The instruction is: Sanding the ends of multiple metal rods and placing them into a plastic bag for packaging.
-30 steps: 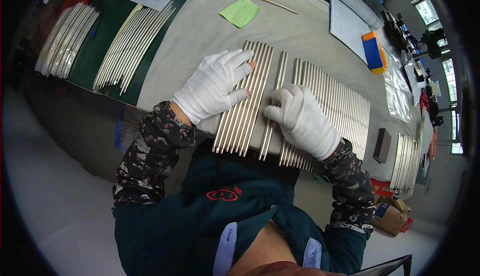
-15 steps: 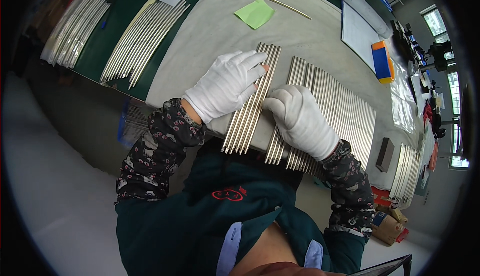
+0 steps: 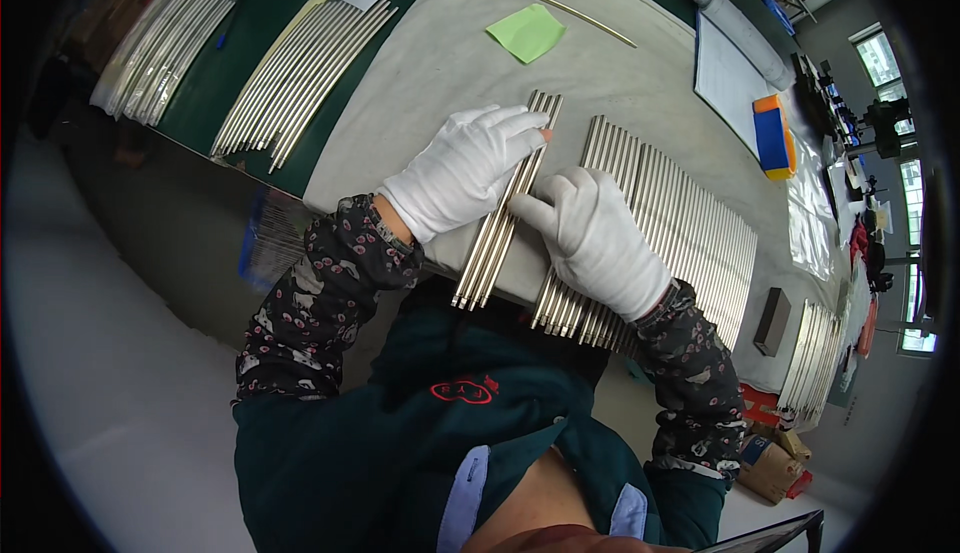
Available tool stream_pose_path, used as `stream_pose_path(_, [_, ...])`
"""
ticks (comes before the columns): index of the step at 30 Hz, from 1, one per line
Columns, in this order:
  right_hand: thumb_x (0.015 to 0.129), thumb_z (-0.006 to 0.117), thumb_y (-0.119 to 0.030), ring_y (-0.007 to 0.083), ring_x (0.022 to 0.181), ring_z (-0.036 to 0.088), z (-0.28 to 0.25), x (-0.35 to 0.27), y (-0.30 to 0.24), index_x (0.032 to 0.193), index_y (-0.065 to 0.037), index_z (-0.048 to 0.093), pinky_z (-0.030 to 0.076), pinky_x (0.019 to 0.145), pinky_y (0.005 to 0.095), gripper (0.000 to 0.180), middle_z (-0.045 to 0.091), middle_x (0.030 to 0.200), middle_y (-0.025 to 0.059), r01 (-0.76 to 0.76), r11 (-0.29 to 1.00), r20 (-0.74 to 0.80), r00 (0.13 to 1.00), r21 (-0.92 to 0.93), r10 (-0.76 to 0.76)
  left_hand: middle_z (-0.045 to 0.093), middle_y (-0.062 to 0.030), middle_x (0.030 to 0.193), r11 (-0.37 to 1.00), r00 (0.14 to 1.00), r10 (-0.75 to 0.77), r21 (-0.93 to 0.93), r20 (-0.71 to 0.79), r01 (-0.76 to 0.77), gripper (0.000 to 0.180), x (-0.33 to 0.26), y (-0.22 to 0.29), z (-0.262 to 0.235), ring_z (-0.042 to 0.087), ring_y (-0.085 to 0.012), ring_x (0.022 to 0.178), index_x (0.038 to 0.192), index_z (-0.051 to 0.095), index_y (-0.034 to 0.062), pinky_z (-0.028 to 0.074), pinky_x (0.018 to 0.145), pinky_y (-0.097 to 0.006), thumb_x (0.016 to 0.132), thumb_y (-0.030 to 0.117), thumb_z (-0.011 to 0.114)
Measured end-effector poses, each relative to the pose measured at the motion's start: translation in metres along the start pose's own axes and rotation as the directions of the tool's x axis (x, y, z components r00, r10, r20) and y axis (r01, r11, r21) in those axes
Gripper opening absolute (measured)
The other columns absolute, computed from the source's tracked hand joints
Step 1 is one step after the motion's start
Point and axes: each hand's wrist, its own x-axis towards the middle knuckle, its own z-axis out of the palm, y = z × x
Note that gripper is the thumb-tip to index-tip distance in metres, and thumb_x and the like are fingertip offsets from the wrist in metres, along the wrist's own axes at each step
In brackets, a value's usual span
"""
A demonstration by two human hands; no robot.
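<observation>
My left hand (image 3: 465, 168), in a white glove with a bare fingertip showing, lies with its fingers stretched across a small group of thin metal rods (image 3: 490, 250). To the right, my gloved right hand (image 3: 598, 238) is closed, fingers curled under. Its thumb reaches left to the edge of the small group; the palm side is hidden, so I cannot make out anything in it. Beneath and beyond that hand, a wide row of similar metal rods (image 3: 690, 223) lies side by side. Both groups rest on a pale cloth (image 3: 420, 83), their near ends past its front edge.
Bundles of rods lie on the green surface at left (image 3: 300, 73), one in clear wrap (image 3: 165, 48). Beyond my hands are a green paper (image 3: 526, 33) and a single rod (image 3: 560, 6). At right stand a blue-orange block (image 3: 773, 138), a dark block (image 3: 771, 322) and more rods (image 3: 811, 358).
The small group under my left hand has fewer rods. The gap within the right-hand row has closed up. My right thumb has moved left to the small group, and the view has shifted slightly.
</observation>
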Motion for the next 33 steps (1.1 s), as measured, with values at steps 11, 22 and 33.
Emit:
stream_pose_path(11, [0.076, 0.064, -0.014, 0.0261, 0.083, 0.051, 0.002, 0.015, -0.008, 0.105, -0.010, 0.059, 0.041, 0.072, 0.0377, 0.030, 0.052, 0.090, 0.0078, 0.038, 0.995, -0.070, 0.997, 0.096, -0.031, 0.059, -0.0165, 0.117, 0.992, 0.976, -0.093, -0.100, -0.197, 0.075, 0.042, -0.003, 0.004, -0.005, 0.058, -0.0335, 0.106, 0.121, 0.054, -0.0008, 0.047, 0.091, -0.040, 0.081, 0.010, 0.058])
stream_pose_path(22, [0.074, 0.068, -0.017, 0.0302, 0.091, 0.051, 0.010, -0.007, 0.000, 0.104, -0.008, 0.060, 0.041, 0.083, 0.0423, 0.033, 0.054, 0.097, 0.0114, -0.067, 0.986, -0.070, 0.995, 0.151, 0.078, 0.062, -0.0083, 0.077, 0.654, 0.797, -0.380, 0.473, -0.470, 0.591, 0.010, -0.056, -0.023, -0.078, 0.059, -0.0286, 0.075, 0.078, 0.066, 0.0101, 0.047, 0.066, -0.042, 0.072, 0.017, 0.070])
stream_pose_path(33, [0.074, 0.068, -0.017, 0.0302, 0.091, 0.051, 0.007, -0.005, -0.001, 0.105, -0.008, 0.061, 0.041, 0.083, 0.0428, 0.033, 0.054, 0.097, 0.0114, -0.090, 0.987, -0.059, 0.993, 0.136, 0.098, 0.062, -0.0056, 0.077, 0.509, 0.733, -0.537, 0.532, -0.418, 0.677, 0.014, -0.077, -0.032, -0.094, 0.060, -0.0255, 0.079, 0.074, 0.068, 0.0136, 0.045, 0.067, -0.042, 0.072, 0.027, 0.071])
